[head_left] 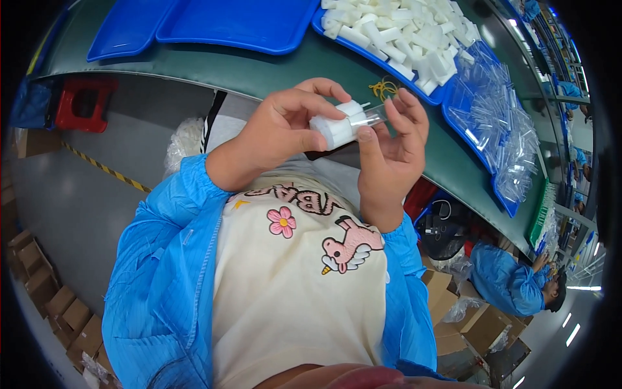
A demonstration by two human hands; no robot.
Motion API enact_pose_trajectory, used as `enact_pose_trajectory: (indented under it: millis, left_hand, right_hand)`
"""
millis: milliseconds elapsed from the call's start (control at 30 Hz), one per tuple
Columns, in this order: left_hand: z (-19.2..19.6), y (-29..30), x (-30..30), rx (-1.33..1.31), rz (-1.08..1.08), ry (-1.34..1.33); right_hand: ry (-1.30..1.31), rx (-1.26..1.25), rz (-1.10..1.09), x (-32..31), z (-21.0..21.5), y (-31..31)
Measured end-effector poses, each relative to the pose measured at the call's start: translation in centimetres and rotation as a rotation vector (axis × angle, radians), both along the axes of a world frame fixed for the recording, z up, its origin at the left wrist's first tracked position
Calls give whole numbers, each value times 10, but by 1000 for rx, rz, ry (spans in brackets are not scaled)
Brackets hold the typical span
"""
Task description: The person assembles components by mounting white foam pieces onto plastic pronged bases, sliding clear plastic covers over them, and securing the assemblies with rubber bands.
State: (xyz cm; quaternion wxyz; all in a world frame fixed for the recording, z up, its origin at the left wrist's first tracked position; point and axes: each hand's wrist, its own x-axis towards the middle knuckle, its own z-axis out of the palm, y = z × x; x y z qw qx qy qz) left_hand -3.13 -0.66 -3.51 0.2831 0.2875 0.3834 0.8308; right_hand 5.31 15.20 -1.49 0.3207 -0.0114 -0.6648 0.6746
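My left hand (280,126) grips a small white cylindrical piece (335,127) in front of my chest. Against it my right hand (392,152) holds a clear plastic tube (369,118), its thumb pressing on the white piece; the white piece sits at the tube's mouth. A second white piece (350,107) shows just above, between my fingers. Both hands hover over my cream shirt, close to the edge of the green table (259,68).
A blue tray (431,96) heaped with white cylindrical pieces (402,32) lies on the table, beside a blue tray of clear tubes (499,123). Empty blue trays (227,23) lie left. Yellow rubber bands (382,87), cardboard boxes and a crouching person in blue (512,279) are nearby.
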Motion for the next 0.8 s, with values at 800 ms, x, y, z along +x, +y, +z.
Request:
enact_pose_trajectory:
  millis: [800]
  left_hand:
    - [5,-26,-14,-23,87,-323]
  right_hand:
    - [-353,1256,-194,1,51,191]
